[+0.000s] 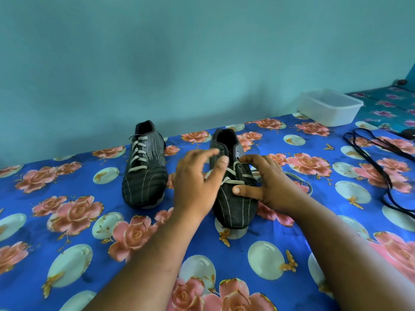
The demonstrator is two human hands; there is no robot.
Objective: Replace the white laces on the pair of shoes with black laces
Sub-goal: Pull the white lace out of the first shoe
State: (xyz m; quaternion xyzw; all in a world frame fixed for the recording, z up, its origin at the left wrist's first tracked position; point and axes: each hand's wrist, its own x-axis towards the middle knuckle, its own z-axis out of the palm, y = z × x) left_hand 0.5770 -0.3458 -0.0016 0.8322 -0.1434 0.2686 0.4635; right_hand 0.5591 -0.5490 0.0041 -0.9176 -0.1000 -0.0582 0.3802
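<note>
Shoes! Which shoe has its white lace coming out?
The right shoe, the one under both hands. Its white lace is loose and gone from the top holes. The left shoe is fully laced and untouched.

- Both hands worked at the right shoe (234, 198): left hand (197, 182) spread above its white lace (233, 181), right hand (267, 182) pressing thumb on its toe.
- Left shoe (144, 169) stood beside it (fully laced).
- Black laces (379, 158) lay well apart.

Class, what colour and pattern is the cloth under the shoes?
Bright blue cloth, printed with pink roses and pale round bubbles; the head view shows it.
</note>
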